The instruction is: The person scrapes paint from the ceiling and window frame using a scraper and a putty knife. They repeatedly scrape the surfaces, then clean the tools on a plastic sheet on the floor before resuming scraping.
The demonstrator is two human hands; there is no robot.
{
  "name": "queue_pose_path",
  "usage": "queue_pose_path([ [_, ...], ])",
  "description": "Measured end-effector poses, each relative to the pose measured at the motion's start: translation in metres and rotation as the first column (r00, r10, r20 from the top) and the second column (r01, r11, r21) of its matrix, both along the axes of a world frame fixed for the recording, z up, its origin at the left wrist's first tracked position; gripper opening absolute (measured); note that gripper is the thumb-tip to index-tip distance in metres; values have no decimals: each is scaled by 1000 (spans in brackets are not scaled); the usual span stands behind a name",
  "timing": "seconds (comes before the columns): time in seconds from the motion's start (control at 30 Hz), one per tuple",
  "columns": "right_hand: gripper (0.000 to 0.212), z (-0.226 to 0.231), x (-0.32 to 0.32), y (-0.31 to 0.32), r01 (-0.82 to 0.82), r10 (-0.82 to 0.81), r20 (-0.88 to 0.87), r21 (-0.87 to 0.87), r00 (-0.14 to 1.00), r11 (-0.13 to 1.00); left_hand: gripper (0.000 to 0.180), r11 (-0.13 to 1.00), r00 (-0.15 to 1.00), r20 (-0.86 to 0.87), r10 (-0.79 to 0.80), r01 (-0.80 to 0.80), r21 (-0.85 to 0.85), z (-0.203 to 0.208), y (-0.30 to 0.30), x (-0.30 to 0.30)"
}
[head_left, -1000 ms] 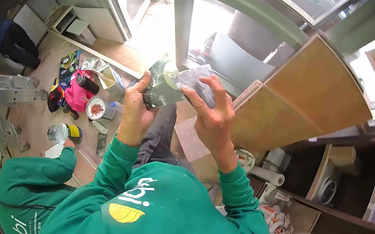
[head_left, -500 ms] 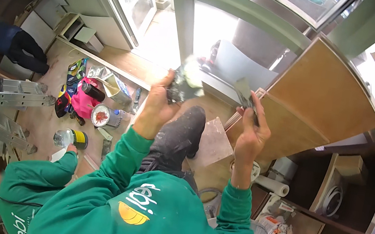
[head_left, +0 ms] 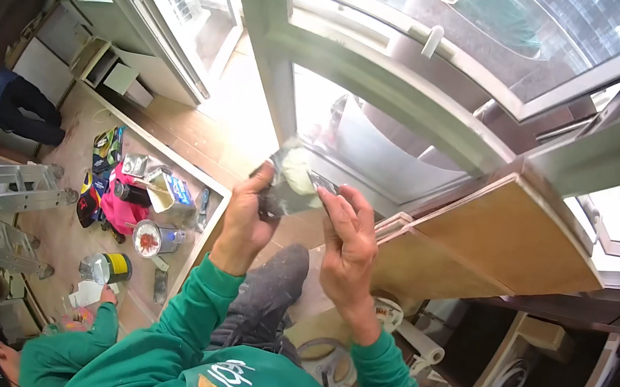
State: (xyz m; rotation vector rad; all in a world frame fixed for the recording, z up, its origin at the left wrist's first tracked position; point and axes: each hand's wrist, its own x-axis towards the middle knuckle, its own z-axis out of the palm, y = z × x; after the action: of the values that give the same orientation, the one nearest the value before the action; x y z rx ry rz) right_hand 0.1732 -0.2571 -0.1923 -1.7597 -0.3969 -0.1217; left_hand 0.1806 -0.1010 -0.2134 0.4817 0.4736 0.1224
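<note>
Pale lumpy paste [head_left: 298, 173] on flat grey plate [head_left: 273, 200] | left fingers [head_left: 258, 178] pinching plate | right fingers [head_left: 343, 214] pinching thin blade [head_left: 321, 183]

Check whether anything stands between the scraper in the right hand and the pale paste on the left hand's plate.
Nothing visible does: the scraper in the right hand is at the right edge of the pale paste on the plate in the left hand; contact is unclear.

I see my left arm [head_left: 204, 295] reach toward one o'clock, my right arm [head_left: 383, 370] toward eleven. Left grip [head_left: 246, 224] clamped, thumb up at one. Right grip [head_left: 351, 240] pinching, fingers toward ten. Grips near each other, not touching.
</note>
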Motion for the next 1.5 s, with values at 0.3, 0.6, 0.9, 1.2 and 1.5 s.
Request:
queue_pose_path([
  [0.3,31,105,70,-6,-146,125,-121,-182,985,972,22,990,998,6,56,-55,-127,146,83,33],
  [0.6,25,204,90,19,173,538,-684,683,491,710,26,981,999,-33,-29,22,-195,226,60,9],
  [0.9,31,255,96,18,69,618,-754,645,223,761,25,993,995,-21,102,-101,61,240,15,6],
  [1.2,56,63,132,-58,-407,169,-782,-116,599,906,28,903,898,-98,429,-428,32,269,35,-50],
  [1.5,32,-109,178,-98,-355,-271,-834,-468,480,809,32,797,769,-228,597,-602,52,256,18,-146],
])
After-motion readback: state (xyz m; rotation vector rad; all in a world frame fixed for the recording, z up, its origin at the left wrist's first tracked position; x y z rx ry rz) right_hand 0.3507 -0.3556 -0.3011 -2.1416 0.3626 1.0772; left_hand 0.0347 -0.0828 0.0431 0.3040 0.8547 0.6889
